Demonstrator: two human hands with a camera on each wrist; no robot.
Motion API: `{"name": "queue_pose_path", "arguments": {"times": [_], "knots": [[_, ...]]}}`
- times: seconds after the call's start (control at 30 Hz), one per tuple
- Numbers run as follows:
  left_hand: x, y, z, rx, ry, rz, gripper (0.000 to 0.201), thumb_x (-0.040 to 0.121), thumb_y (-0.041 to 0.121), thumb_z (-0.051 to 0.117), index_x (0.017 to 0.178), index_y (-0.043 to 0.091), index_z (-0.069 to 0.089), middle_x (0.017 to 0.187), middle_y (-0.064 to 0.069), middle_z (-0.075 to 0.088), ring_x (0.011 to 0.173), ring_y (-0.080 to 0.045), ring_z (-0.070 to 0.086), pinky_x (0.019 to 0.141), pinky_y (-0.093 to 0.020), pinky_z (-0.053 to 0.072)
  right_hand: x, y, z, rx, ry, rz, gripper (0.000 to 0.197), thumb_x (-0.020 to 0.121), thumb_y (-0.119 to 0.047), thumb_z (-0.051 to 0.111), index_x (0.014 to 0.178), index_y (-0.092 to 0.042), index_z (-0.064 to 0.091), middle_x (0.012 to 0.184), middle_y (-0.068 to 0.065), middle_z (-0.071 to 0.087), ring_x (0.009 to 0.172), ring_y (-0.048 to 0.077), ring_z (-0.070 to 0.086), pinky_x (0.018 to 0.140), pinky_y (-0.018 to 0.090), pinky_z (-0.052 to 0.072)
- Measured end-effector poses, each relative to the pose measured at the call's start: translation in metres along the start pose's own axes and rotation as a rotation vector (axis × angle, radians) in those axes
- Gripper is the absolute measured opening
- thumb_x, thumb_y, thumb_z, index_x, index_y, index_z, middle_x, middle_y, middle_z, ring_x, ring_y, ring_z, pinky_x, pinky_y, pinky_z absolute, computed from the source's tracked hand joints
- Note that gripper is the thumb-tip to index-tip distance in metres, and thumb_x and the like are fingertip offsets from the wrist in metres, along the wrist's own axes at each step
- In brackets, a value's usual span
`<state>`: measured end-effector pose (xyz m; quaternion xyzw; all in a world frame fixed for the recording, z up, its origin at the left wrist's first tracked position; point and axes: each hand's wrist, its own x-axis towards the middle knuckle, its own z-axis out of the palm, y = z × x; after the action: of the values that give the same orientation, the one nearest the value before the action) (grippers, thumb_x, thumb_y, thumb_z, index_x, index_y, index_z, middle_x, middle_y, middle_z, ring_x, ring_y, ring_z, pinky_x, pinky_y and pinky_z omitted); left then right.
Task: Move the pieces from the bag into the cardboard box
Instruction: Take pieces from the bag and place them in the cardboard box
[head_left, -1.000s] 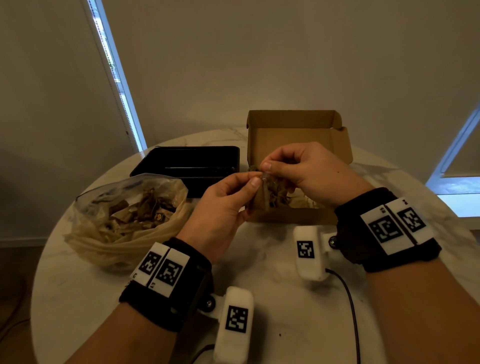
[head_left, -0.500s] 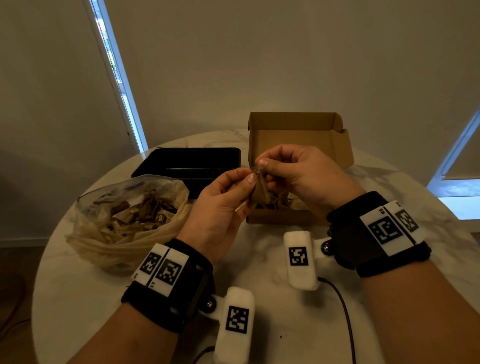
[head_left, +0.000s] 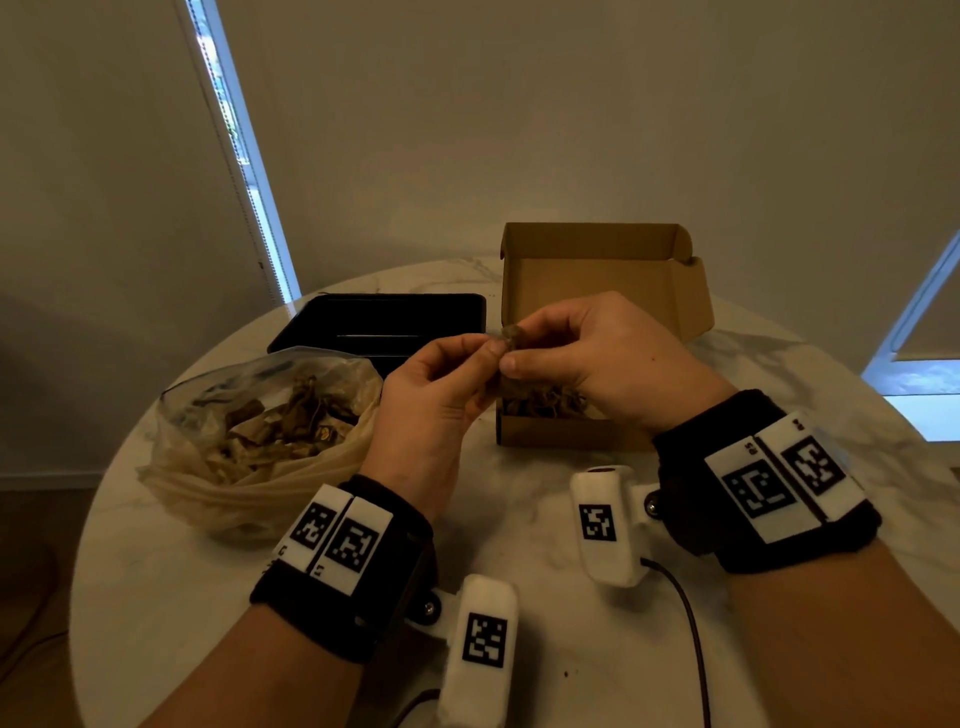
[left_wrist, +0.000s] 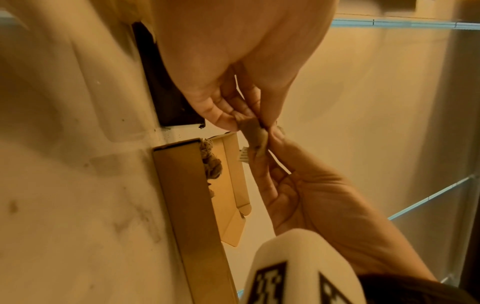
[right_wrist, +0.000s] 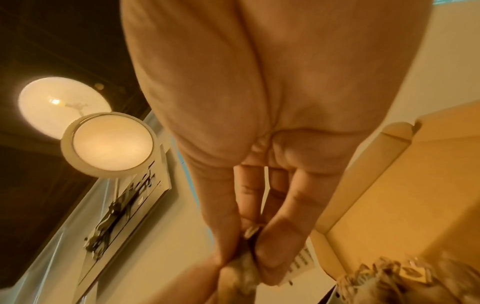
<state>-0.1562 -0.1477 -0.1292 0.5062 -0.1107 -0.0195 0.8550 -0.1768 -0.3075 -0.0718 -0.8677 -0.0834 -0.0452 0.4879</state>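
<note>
Two hands, one brown piece
The left hand (head_left: 431, 400) and right hand (head_left: 597, 358) both pinch the piece (head_left: 511, 333) above the cardboard box (head_left: 571, 434).

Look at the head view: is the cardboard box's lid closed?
No. The cardboard box stands open, its lid upright at the back, with brown pieces lying inside while both hands pinch one piece above it.

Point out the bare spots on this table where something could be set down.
Bare marble table shows between the bag and cardboard box, under the hands, and right of the box. Crowded: the far-left side, where bag and black tray nearly meet.
</note>
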Motion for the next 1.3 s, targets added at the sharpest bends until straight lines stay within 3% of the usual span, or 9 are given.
{"name": "queue_pose_path", "arguments": {"times": [0.1, 0.23, 0.37, 0.47, 0.6, 0.77, 0.97, 1.07, 1.3], "knots": [[-0.002, -0.001, 0.002, 0.086, 0.031, -0.041, 0.010, 0.095, 0.017, 0.067, 0.101, 0.010, 0.072, 0.086, 0.001, 0.076, 0.082, -0.007, 0.071, 0.073, -0.020, 0.056, 0.003, 0.006, -0.010, 0.052, 0.087, 0.058, 0.007, 0.091, -0.020, 0.074, 0.094, -0.026, 0.077, 0.094, -0.003, 0.077, 0.096, 0.015, 0.073, 0.093, 0.041, 0.059], [0.002, -0.007, -0.003, 0.251, 0.126, -0.081, 0.008, 0.096, 0.021, 0.067, 0.099, 0.020, 0.074, 0.083, 0.013, 0.074, 0.083, 0.000, 0.067, 0.083, -0.025, 0.053, 0.006, 0.017, -0.028, -0.002, 0.198, 0.172, 0.013, 0.095, -0.011, 0.067, 0.099, -0.020, 0.074, 0.098, 0.002, 0.075, 0.096, 0.019, 0.072, 0.089, 0.036, 0.060], [0.004, -0.013, -0.006, 0.349, 0.107, -0.174, 0.013, 0.097, 0.010, 0.066, 0.107, 0.015, 0.072, 0.094, 0.004, 0.075, 0.080, -0.002, 0.070, 0.066, -0.017, 0.051, 0.009, 0.022, -0.025, -0.163, 0.113, 0.357, 0.009, 0.093, -0.012, 0.071, 0.098, -0.019, 0.069, 0.098, 0.006, 0.072, 0.087, 0.020, 0.070, 0.077, 0.031, 0.059], [0.005, -0.018, -0.006, 0.424, 0.080, -0.225, 0.017, 0.095, 0.010, 0.067, 0.110, 0.015, 0.073, 0.102, -0.004, 0.076, 0.082, -0.008, 0.067, 0.074, -0.023, 0.052, 0.013, 0.023, -0.017, -0.246, 0.073, 0.429, 0.015, 0.090, -0.014, 0.075, 0.087, -0.022, 0.063, 0.099, 0.007, 0.069, 0.094, 0.025, 0.068, 0.085, 0.039, 0.058], [0.007, -0.019, -0.007, 0.371, 0.089, -0.255, 0.016, 0.099, 0.017, 0.064, 0.111, 0.012, 0.074, 0.105, -0.009, 0.077, 0.097, -0.019, 0.073, 0.079, -0.027, 0.057, 0.016, 0.020, -0.012, -0.328, 0.059, 0.450, 0.004, 0.092, -0.015, 0.073, 0.090, -0.016, 0.069, 0.102, 0.009, 0.071, 0.100, 0.026, 0.067, 0.093, 0.042, 0.057], [0.010, -0.022, -0.009, 0.356, 0.095, -0.259, 0.018, 0.099, 0.022, 0.064, 0.108, 0.012, 0.076, 0.107, -0.013, 0.077, 0.102, -0.024, 0.074, 0.090, -0.037, 0.060, 0.008, 0.018, -0.018, -0.331, -0.001, 0.397, 0.019, 0.091, -0.037, 0.074, 0.086, -0.019, 0.077, 0.083, 0.002, 0.070, 0.078, 0.017, 0.061, 0.068, 0.031, 0.046], [0.010, -0.022, -0.009, 0.378, 0.107, -0.251, 0.018, 0.098, 0.024, 0.065, 0.105, 0.013, 0.077, 0.105, -0.011, 0.077, 0.104, -0.026, 0.073, 0.094, -0.043, 0.059, 0.009, 0.019, -0.016, -0.421, -0.061, 0.367, 0.002, 0.087, -0.024, 0.079, 0.088, -0.024, 0.079, 0.091, -0.004, 0.072, 0.094, 0.016, 0.064, 0.082, 0.033, 0.050], [0.007, -0.019, -0.008, 0.378, 0.111, -0.260, 0.020, 0.098, 0.025, 0.066, 0.107, 0.012, 0.076, 0.105, -0.008, 0.077, 0.104, -0.024, 0.072, 0.090, -0.037, 0.060, 0.011, 0.021, -0.017, -0.418, -0.057, 0.349, 0.005, 0.088, -0.020, 0.077, 0.088, -0.025, 0.077, 0.093, -0.005, 0.072, 0.093, 0.015, 0.064, 0.086, 0.036, 0.053], [-0.001, 0.014, 0.000, 0.320, 0.132, -0.149, 0.020, 0.103, 0.021, 0.057, 0.108, 0.018, 0.075, 0.102, 0.000, 0.076, 0.096, -0.010, 0.070, 0.078, -0.021, 0.057, 0.004, 0.014, -0.020, -0.418, -0.050, 0.362, 0.006, 0.093, -0.029, 0.071, 0.092, -0.025, 0.076, 0.091, -0.003, 0.071, 0.087, 0.015, 0.064, 0.072, 0.031, 0.052]]}}
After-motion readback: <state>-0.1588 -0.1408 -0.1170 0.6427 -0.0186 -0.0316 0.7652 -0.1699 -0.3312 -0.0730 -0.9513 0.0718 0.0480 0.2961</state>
